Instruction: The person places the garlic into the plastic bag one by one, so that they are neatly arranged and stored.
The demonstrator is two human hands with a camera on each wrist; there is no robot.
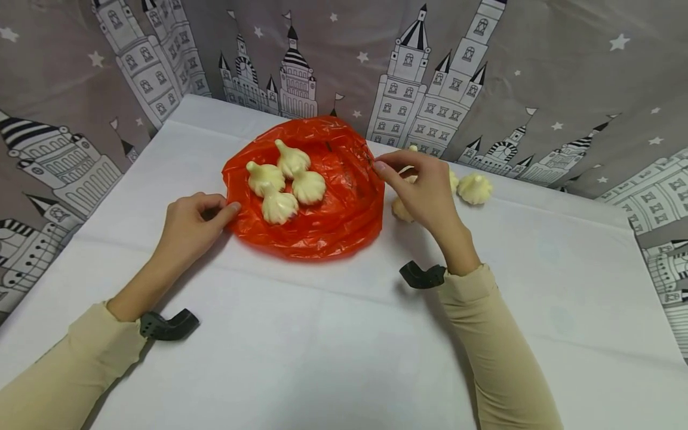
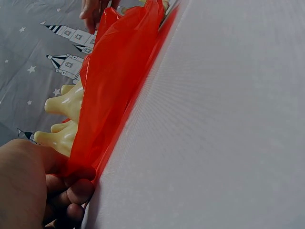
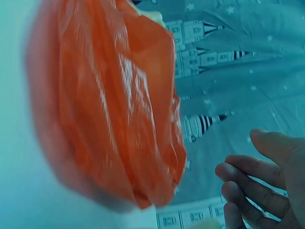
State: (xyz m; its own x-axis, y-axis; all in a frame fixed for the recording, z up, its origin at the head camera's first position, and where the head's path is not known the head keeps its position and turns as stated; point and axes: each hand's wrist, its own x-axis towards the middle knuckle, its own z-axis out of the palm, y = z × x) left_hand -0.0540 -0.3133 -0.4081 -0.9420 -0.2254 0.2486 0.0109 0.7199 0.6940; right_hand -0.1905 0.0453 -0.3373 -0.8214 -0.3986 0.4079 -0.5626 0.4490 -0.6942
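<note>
The red bag (image 1: 344, 233) lies mouth-up on the bench (image 1: 333, 340), with four garlic-like bulbs (image 1: 279, 209) in it. Our left grip (image 1: 190, 224) pinches its left edge; our right grip (image 1: 424, 188), fingers loose, holds nothing beside the opposite edge. To spread the mouth well, we'd best pinch lightly and tug evenly, since thin plastic may slide or tear. Our right grip hides some of the other bulbs (image 1: 475, 189), so we cannot count them.

2 beige sleeves (image 1: 500, 346), 2 curved black wrist-pieces (image 1: 169, 326)
</note>
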